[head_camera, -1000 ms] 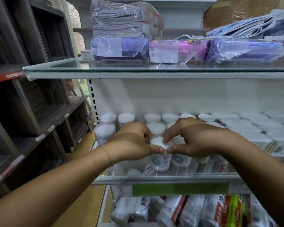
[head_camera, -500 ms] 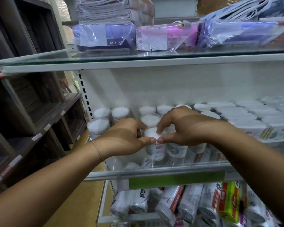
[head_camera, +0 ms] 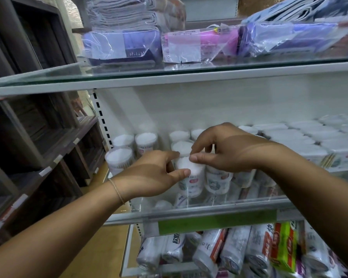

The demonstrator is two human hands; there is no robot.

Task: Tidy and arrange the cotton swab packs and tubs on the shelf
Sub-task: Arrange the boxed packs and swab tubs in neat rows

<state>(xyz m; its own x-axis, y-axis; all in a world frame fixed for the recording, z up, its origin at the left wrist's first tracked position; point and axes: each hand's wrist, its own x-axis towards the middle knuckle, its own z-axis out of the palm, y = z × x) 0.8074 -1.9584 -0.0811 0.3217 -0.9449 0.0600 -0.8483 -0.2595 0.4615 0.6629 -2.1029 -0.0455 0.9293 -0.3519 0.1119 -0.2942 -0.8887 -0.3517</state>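
Observation:
Several round clear tubs of cotton swabs stand in rows on the glass middle shelf. My left hand grips the left side of the front tub, thumb across its front. My right hand hovers over the same tub, its thumb and forefinger touching the tub's top rim. A neighbouring tub stands right beside it, partly under my right hand. Three more tubs stand apart at the left. Flat white swab packs fill the shelf's right half.
The glass shelf above carries bagged purple and pink packs and folded cloths. Below the green price strip, rolled bags lie stacked. A dark wooden rack stands at the left, wooden floor between.
The view has tilted down a little. My right hand has lifted from the tub's side to its top rim, while my left hand stays on the tub.

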